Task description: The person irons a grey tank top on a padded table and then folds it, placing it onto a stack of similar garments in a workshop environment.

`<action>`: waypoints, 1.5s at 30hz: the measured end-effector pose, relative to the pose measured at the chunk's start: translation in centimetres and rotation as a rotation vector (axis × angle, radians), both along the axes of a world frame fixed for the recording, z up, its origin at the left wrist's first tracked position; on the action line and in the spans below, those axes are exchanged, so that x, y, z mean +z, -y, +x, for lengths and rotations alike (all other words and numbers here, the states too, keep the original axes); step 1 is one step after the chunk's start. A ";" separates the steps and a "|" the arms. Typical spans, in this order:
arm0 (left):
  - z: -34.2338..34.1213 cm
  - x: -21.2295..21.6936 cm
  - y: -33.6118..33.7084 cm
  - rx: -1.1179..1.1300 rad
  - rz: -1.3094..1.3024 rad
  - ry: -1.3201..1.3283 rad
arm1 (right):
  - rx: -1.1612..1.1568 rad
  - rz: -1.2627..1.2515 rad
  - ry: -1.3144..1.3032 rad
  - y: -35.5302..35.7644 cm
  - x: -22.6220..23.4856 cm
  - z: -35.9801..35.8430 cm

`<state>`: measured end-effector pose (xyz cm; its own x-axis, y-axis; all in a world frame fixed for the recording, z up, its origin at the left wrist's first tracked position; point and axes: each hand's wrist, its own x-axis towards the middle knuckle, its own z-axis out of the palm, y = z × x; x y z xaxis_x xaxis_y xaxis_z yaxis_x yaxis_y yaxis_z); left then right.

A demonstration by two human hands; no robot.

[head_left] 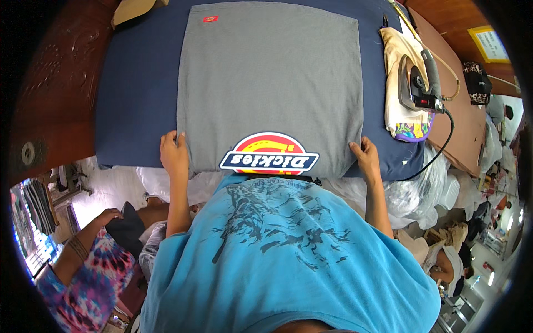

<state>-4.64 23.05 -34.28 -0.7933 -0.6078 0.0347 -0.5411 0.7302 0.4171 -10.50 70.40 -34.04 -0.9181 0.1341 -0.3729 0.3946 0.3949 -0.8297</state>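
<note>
A grey garment [272, 72] lies spread flat over the dark blue padded ironing table [139, 83]. It bears a large red, yellow and blue printed patch near the edge closest to me and a small red label at its far left corner. My left hand [174, 152] pinches the garment's left side near the front edge. At the right side, about level with it, my right hand [363, 155] has thumb and fingers closed on the fabric. The near edge of the garment hangs at the table's front edge, close to my blue shirt.
To the right, a steam iron [419, 83] with a cord and hose rests on a cream cloth pad [395, 66]. Clear plastic bags [411, 191] bulge below the table. Another person in a tie-dye top [100, 277] is at lower left; others are farther right. Wooden panels flank the table.
</note>
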 end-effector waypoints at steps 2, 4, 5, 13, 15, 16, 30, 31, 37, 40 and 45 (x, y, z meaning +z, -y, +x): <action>0.0 0.1 0.6 0.031 0.093 -0.026 | -0.081 -0.101 -0.077 0.9 1.6 -0.2; 0.3 0.5 0.4 0.076 0.228 -0.061 | -0.115 0.084 -0.150 -0.3 -0.2 0.1; 0.6 0.4 -0.3 0.042 0.139 -0.126 | -0.110 0.195 -0.235 0.5 -0.1 0.4; 2.4 -5.3 6.1 0.001 0.511 -0.300 | -0.072 0.265 -0.282 1.0 1.8 2.6; 2.1 -4.5 6.2 0.056 0.522 -0.144 | 0.003 0.366 -0.280 0.6 1.5 2.8; 2.2 -4.1 6.3 0.087 0.525 -0.066 | 0.044 0.414 -0.279 0.4 1.4 3.0; -1.5 0.3 -6.2 -0.556 -0.431 -0.025 | 0.650 1.072 -0.585 8.7 -0.8 0.8; -2.0 0.3 -3.7 -0.469 -0.419 0.123 | 0.591 1.065 -0.422 7.0 -0.9 -0.1; -5.6 -4.5 1.7 -0.202 -0.524 0.030 | 0.314 0.998 -0.470 9.7 -1.0 -4.2; -8.1 -1.3 -2.1 -0.533 -0.436 0.112 | 0.506 0.977 -0.447 11.7 -1.3 -5.8; -12.9 -1.4 1.9 -0.190 -0.415 0.163 | 0.132 1.052 -0.305 8.2 -0.9 -12.5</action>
